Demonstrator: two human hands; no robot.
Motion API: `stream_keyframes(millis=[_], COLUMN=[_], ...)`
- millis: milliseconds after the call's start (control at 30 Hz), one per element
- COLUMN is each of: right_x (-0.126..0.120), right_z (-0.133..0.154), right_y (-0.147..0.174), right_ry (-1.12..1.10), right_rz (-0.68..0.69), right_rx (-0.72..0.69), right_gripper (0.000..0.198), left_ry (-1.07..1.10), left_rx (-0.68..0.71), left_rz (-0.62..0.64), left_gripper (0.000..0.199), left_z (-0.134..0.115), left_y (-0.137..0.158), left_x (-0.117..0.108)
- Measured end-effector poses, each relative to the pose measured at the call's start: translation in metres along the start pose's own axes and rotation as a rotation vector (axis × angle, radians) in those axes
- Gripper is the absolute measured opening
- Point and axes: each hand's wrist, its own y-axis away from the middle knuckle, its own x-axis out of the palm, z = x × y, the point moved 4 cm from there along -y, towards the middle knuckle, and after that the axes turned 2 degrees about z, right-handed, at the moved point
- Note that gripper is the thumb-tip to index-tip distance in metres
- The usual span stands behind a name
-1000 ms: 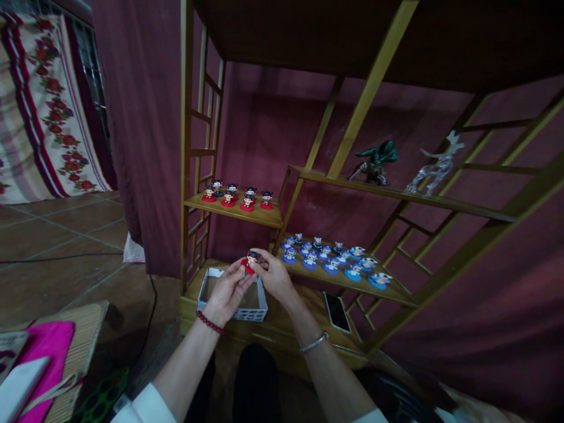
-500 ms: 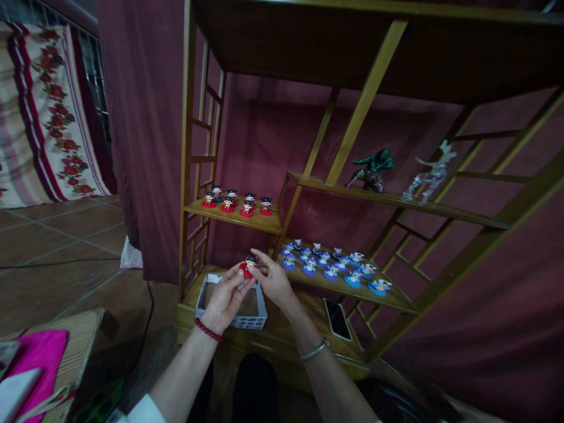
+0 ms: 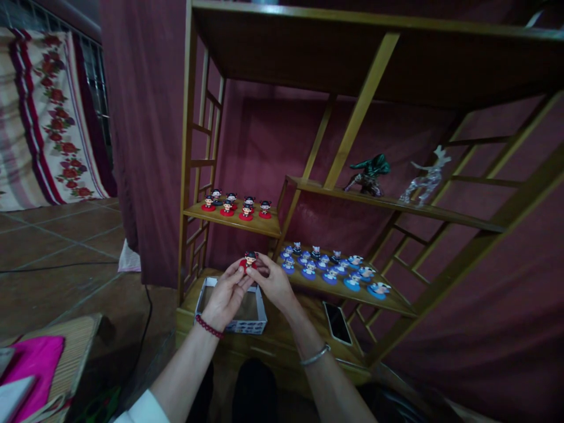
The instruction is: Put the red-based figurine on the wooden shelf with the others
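Between both hands, above an open cardboard box, is a small black-haired figurine with a red base. My left hand grips its base from the left, with a dark red bead bracelet on the wrist. From the right, the fingers of my right hand close on the same figurine; a silver bangle is on that wrist. Several similar figurines on red bases stand in two rows on the upper left shelf. Lower to the right, several blue and purple figurines fill another shelf.
A phone lies on the cabinet's bottom board, right of my hands. On the higher right shelf stand a green-caped statue and a clear deer figure. A wooden post slants above. At lower left is a woven mat surface with pink cloth.
The figurine has turned a little in my fingers and now stands more upright, facing me. Both hands keep hold of it over the box. The view has shifted slightly.
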Motion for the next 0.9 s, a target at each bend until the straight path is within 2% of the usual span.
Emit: stream_keyframes(millis=[133, 267, 633, 900], right_x=[0.001, 0.000, -0.004, -0.005], right_z=[0.004, 0.006, 0.004, 0.005], right_y=[0.000, 0.000, -0.010, -0.015], right_ry=[0.010, -0.006, -0.169, -0.225], right_rz=[0.034, -0.001, -0.062, -0.065], right_rx=[-0.038, -0.035, 0.004, -0.006], right_gripper=[0.033, 0.034, 0.035, 0.031], left_ry=[-0.015, -0.042, -0.206, -0.322], left_rx=[0.011, 0.022, 0.108, 0.170], left_rz=[0.016, 0.031, -0.073, -0.084], left_gripper=[0.019, 0.020, 0.020, 0.020], left_z=[-0.002, -0.004, -0.019, -0.026], left_y=[-0.001, -0.002, -0.005, -0.008], left_x=[0.005, 0.010, 0.020, 0.030])
